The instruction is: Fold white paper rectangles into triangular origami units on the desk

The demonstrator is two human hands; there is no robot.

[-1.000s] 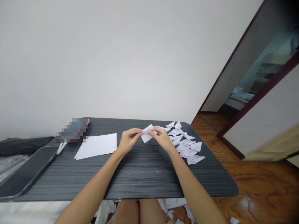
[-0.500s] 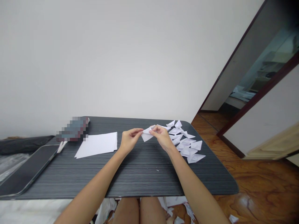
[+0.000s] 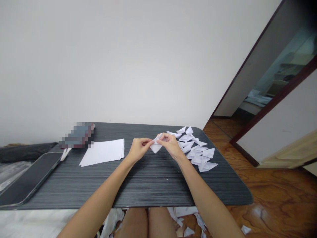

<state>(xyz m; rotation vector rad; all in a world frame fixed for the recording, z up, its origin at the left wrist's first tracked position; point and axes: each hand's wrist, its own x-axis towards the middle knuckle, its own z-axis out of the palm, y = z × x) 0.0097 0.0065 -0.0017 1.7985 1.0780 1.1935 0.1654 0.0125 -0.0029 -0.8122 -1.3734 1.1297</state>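
Observation:
Above the middle of the dark table, both hands pinch one small piece of folded white paper, its lower corner pointing toward me. My left hand closes thumb and fingers on its left side. On its right side, my right hand grips the paper with thumb and fingertips, hiding part of it. Close to the right hand lie several folded paper boats, spread over the right end of the table. To the left of my left hand rests a stack of white paper sheets.
A phone-like dark slab lies at the table's left edge, near a blurred-out object. A white wall stands behind the table. Paper scraps litter the wooden floor. A doorway opens at the right.
My left thumb and fingers have moved right, nearer my right hand on the folded paper. The paper now shows a narrower point below the fingers.

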